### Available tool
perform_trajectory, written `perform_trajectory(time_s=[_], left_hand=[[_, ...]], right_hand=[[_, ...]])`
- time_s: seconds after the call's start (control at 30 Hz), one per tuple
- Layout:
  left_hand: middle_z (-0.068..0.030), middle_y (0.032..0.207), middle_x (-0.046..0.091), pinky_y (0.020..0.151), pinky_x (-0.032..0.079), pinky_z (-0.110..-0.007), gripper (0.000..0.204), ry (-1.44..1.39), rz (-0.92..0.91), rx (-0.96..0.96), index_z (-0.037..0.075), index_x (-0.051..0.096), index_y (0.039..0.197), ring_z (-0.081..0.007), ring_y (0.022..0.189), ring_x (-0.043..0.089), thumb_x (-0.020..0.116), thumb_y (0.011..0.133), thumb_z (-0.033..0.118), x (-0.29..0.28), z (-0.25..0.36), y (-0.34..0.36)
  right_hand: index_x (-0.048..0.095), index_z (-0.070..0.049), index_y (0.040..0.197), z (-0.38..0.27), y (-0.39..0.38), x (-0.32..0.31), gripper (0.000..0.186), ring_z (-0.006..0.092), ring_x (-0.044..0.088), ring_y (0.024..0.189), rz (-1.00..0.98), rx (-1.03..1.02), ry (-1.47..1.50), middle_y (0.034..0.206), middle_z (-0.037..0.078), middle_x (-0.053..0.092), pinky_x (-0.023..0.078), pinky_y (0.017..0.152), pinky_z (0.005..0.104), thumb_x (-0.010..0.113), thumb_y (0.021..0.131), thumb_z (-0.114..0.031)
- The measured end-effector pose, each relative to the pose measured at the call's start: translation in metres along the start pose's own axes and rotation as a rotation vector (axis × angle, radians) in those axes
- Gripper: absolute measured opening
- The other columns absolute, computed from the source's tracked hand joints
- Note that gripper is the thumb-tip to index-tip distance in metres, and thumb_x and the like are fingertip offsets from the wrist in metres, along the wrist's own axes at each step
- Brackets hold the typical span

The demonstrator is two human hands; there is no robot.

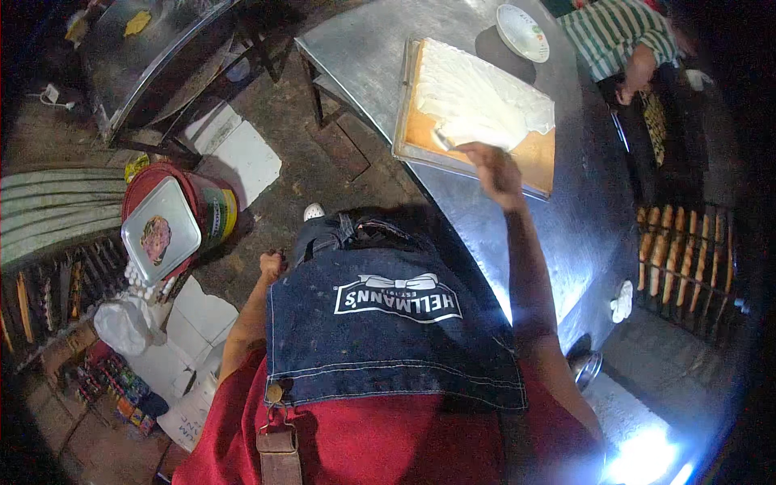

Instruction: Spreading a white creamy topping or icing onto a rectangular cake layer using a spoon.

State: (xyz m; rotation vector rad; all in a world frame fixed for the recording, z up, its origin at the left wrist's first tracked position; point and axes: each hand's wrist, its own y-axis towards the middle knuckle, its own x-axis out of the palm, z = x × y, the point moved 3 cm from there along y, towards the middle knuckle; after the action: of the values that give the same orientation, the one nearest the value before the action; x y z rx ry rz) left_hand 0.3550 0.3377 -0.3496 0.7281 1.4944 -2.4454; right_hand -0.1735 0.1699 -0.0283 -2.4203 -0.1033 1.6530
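On the metal table, a flat golden sheet cake (537, 171) lies in a shallow tray (402, 113). White cream (469, 89) covers most of its top, and bare cake shows along the near edge and near right corner. My right hand (495, 171) is closed over the near side of the cake, gripping what looks like a spatula (442, 140). Only the spatula's pale end shows, against the cream; the rest is hidden or blurred. My left hand (273, 263) hangs low beside my apron, away from the table, with its fingers curled and nothing visible in them.
A white bowl (522, 33) stands on the table (453, 202) beyond the cake. At the far right is another person's hand (637, 71), near a rack of long baked sticks (679, 250). To my left, a lid (162, 230) lies on a red bucket (194, 190).
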Motion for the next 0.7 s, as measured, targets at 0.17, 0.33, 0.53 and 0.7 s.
perform_trajectory(time_s=[0.17,0.33,0.53,0.7], left_hand=[[-0.0108,0.089,0.070,0.061,0.053,-0.035,0.028,-0.130,-0.052,0.208,0.000,0.069,0.099,-0.0195,0.069,0.066,0.067,0.094,0.027,0.027,0.006,0.013],[-0.0080,0.093,0.069,0.062,0.052,-0.030,0.022,-0.396,-0.110,0.303,0.003,0.069,0.104,-0.0170,0.071,0.064,0.067,0.095,0.023,0.035,0.047,-0.009],[-0.0080,0.095,0.070,0.066,0.055,-0.033,0.028,-0.389,-0.060,0.147,0.001,0.067,0.108,-0.0174,0.081,0.067,0.068,0.096,0.026,0.031,0.027,-0.023],[-0.0108,0.099,0.071,0.064,0.058,-0.036,0.035,-0.038,0.166,0.038,-0.002,0.065,0.115,-0.0197,0.082,0.069,0.070,0.094,0.025,0.024,-0.045,0.005]], right_hand=[[0.074,-0.015,0.118,0.051,0.071,-0.025,0.028,0.0275,0.069,0.108,0.011,-0.114,0.204,0.113,0.010,0.074,0.051,0.095,0.0375,0.054,0.099,-0.022],[0.073,-0.011,0.118,0.053,0.089,-0.007,0.028,0.0259,0.069,0.105,-0.135,-0.172,0.395,0.111,0.013,0.074,0.050,0.095,0.0343,0.056,0.098,-0.019],[0.072,-0.001,0.116,0.014,0.063,0.007,0.025,0.0174,0.068,0.099,-0.141,-0.252,0.336,0.106,0.014,0.075,0.050,0.091,0.0286,0.058,0.098,-0.011],[0.074,-0.017,0.113,-0.042,0.017,0.005,0.025,0.0341,0.070,0.097,-0.016,-0.164,0.080,0.105,0.015,0.073,0.054,0.084,0.0437,0.056,0.097,-0.020]])
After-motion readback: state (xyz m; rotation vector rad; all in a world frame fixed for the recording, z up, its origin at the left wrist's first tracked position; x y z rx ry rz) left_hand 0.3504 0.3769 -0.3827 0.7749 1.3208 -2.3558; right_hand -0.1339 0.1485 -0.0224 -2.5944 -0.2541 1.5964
